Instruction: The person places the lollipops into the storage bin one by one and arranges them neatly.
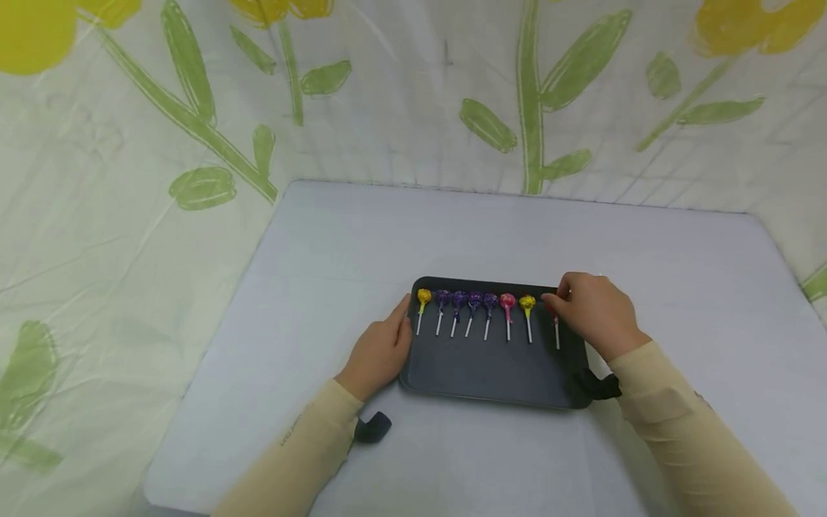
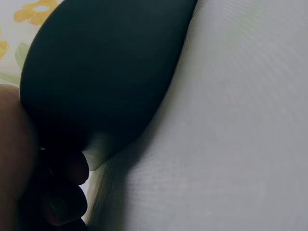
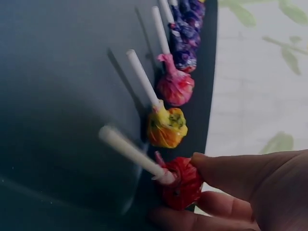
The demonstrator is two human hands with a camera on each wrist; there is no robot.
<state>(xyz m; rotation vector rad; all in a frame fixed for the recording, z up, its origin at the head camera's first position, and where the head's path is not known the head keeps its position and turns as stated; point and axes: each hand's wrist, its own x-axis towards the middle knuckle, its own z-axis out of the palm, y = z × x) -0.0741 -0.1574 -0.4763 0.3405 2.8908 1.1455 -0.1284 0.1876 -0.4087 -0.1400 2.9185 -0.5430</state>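
Observation:
A dark rectangular tray carries a row of wrapped lollipops along its far side, sticks pointing toward the person. My left hand grips the tray's left edge; in the left wrist view its curled fingers are at the tray's rim. At the far right corner my right hand pinches a red lollipop by its wrapped head, between thumb and fingers. Beside it lie a yellow lollipop and a pink lollipop. Farther left come several purple lollipops and another yellow lollipop.
The tray stands on a pale table with rounded corners. Behind and to the left hangs a white sheet painted with yellow flowers and green leaves. A black strap end sticks out by the left wrist.

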